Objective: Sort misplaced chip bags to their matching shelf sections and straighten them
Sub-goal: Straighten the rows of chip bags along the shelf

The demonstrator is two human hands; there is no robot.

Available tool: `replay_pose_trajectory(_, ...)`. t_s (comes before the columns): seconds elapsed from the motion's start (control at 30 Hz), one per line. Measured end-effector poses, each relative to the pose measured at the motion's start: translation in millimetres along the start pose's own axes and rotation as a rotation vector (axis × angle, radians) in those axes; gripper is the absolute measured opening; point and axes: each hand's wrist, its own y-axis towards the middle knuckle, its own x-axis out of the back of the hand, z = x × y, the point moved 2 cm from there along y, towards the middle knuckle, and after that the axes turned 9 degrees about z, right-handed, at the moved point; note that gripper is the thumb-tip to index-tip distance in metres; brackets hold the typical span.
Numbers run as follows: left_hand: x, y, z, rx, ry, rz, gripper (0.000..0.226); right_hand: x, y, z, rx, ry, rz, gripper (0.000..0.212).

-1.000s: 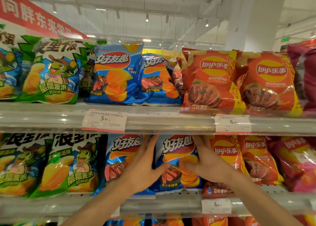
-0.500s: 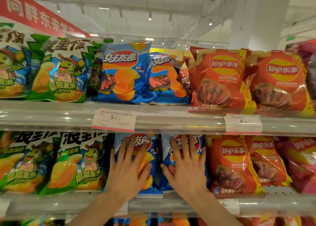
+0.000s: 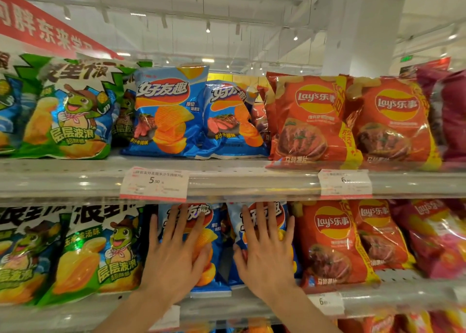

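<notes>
Green bags [image 3: 98,252] left, red bags [image 3: 332,244] right of hands' blue bags [image 3: 216,232].

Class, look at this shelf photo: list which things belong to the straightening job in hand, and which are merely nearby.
In the job:
- left hand, flat on the left blue foil chip bag
- right hand, flat on the right blue foil chip bag

Merely nearby:
- green frog-print chip bags
- red Lay's chip bags
- white paper price tag

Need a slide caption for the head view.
Both hands, left and right, press flat on two blue chip bags.
</notes>
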Motion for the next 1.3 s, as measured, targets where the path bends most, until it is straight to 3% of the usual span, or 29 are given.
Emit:
replay_pose_trajectory(0.23, -10, 3, -9, 0.002, -0.062, -0.046, 0.063, 0, 1, -3, 0.073, 0.052, -0.081, 0.069)
replay_pose_trajectory(0.5, -12, 5, -7, 0.002, -0.068, -0.029, 0.062, -10, 8, -10, 0.067, 0.07, -0.016, 0.062)
replay_pose_trajectory(0.63, -12, 4, -2, -0.02, -0.059, -0.019, 0.064, -5, 6, -10, 0.06, 0.091, -0.003, 0.066)
replay_pose_trajectory(0.87, -11, 3, -1, 0.021, -0.061, 0.019, 0.066, -3, -18, -21, -0.071, 0.215, 0.083, 0.094)
replay_pose_trajectory(1.13, -10, 3, 0, 0.032, -0.068, 0.027, 0.066, 9, -17, -8, -0.133, 0.179, 0.105, 0.088)
replay_pose_trajectory(1.3, -10, 2, -1, 0.022, -0.083, 0.011, 0.067, 6, -13, -11, -0.075, 0.07, -0.045, 0.077)
